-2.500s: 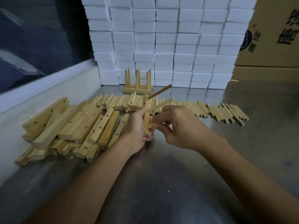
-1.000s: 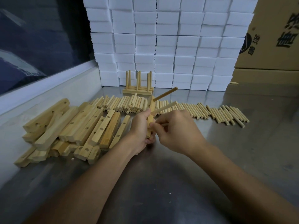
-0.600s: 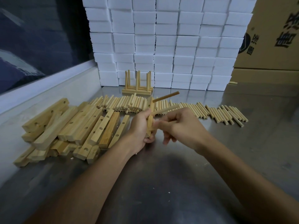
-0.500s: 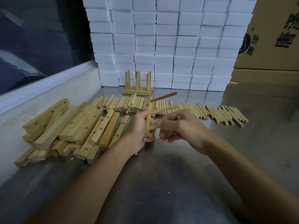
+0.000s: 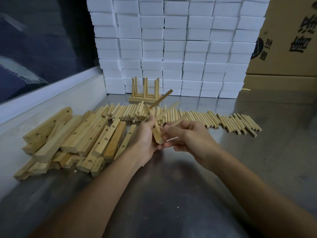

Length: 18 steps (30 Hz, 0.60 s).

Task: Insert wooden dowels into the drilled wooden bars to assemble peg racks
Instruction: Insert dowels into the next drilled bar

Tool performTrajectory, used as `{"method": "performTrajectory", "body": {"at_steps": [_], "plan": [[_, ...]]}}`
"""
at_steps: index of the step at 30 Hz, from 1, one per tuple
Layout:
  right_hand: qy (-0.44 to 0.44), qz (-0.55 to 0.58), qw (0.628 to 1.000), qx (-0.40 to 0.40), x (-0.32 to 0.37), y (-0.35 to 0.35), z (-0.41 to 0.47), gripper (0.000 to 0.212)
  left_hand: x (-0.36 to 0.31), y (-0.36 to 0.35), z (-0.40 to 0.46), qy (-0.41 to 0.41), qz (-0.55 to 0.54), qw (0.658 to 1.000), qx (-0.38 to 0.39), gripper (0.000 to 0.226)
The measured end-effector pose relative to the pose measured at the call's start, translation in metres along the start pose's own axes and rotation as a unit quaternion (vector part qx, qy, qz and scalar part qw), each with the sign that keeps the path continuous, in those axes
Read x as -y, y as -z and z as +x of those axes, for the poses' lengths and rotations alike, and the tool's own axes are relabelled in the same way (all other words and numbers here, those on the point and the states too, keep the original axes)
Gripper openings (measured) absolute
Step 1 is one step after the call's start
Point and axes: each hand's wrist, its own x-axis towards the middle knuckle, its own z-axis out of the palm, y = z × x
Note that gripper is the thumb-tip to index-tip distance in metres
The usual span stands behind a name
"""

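Two bare forearms are reaching in from the near edge over the metal table (image 5: 171,194). The left hand (image 5: 145,136) is gripping a drilled wooden bar (image 5: 157,134), fingers curled round it, holding it tilted on end above the tabletop. Two dowels are already sticking out of the bar's upper part, slanting up and to the right: the upper dowel (image 5: 162,99) and the middle dowel (image 5: 169,109).

The right hand (image 5: 185,134) is pinching a third dowel (image 5: 180,120) between thumb and fingers, its near end meeting the lower part of the bar; whether the tip is in a hole I cannot tell, the fingers are covering that spot.

Left of the hands, a heap of drilled bars (image 5: 77,136) is lying on the table, overlapping, holes showing on several. Just beyond the hands, a long row of loose dowels (image 5: 197,118) is stretching across the table, thicker toward the left.

Farther back, a finished peg rack (image 5: 145,93) is standing with its pegs upright, just in front of a wall of stacked white foam blocks (image 5: 175,45). A cardboard box (image 5: 288,40) with dark printing is sitting at far right.
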Motion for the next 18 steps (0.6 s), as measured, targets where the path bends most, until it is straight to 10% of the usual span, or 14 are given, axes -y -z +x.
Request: {"method": "performTrajectory", "body": {"at_steps": [18], "plan": [[-0.003, -0.153, 0.971, -0.186, -0.023, 0.009, 0.015, 0.016, 0.0, -0.001, 0.003, -0.001, -0.075, 0.997, 0.01, 0.029]]}}
